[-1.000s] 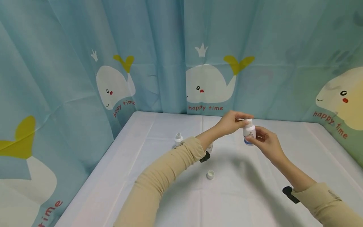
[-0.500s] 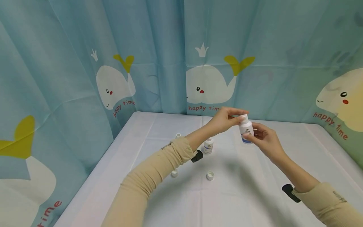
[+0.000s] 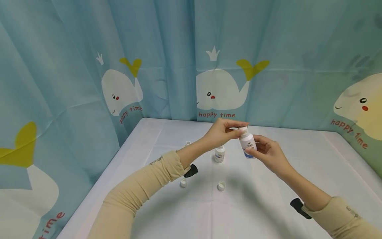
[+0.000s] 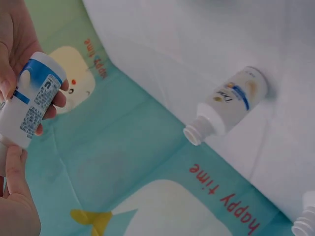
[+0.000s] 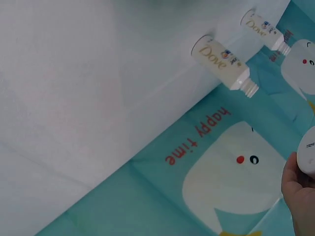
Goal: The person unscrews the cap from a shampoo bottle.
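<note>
A small white Dove bottle [image 3: 248,144] with a blue lower band is held above the table, leaning slightly. My left hand [image 3: 219,133] pinches its white cap [image 3: 244,128] between thumb and fingers. The body of the bottle is gripped by my right hand [image 3: 271,156], thumb across the front. Up close in the left wrist view, the bottle [image 4: 37,96] shows its printed back label between both hands. Only its round base [image 5: 307,155] appears at the right wrist view's edge.
Two capless Dove bottles stand on the white table [image 3: 256,212]: one bottle [image 3: 219,155] in plain sight, another bottle [image 3: 187,143] mostly behind my left forearm. Two loose white caps, a left cap [image 3: 183,183] and a right cap [image 3: 221,186], lie nearer. A whale-print curtain [image 3: 176,66] hangs behind.
Both hands have carried the bottle leftward, lately a little lower too. As the left forearm shifted left, the middle standing bottle and the left loose cap came into sight.
</note>
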Motion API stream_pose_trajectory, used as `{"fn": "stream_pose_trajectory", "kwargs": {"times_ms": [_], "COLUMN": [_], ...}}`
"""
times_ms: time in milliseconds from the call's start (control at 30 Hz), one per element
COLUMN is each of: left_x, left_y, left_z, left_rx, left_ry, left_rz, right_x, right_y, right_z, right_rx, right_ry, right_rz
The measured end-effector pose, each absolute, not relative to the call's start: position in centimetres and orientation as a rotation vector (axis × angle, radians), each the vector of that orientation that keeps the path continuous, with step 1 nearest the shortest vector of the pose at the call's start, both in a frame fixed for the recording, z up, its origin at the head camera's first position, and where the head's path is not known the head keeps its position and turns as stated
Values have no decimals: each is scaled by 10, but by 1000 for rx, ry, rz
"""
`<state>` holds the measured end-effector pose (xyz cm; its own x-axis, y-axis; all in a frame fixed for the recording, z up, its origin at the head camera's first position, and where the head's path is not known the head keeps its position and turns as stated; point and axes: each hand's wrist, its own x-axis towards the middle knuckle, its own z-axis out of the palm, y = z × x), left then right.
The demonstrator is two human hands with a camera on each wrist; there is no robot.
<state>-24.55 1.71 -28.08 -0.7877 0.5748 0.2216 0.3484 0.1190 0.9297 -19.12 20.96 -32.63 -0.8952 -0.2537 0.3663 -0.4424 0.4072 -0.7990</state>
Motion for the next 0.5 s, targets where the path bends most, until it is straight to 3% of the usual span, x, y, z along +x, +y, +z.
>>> {"fn": "stream_pose_trajectory", "kwargs": {"times_ms": [500], "left_x": [-229], "left_y": [-12], "left_z": [-282], "left_rx": [944], "left_ry": [2245], "left_rz": [1720], "right_x": [-179], "right_y": [191], "right_z": [-338], "right_rx": [724], "right_ry": [-2441], "right_rz": [1671]}}
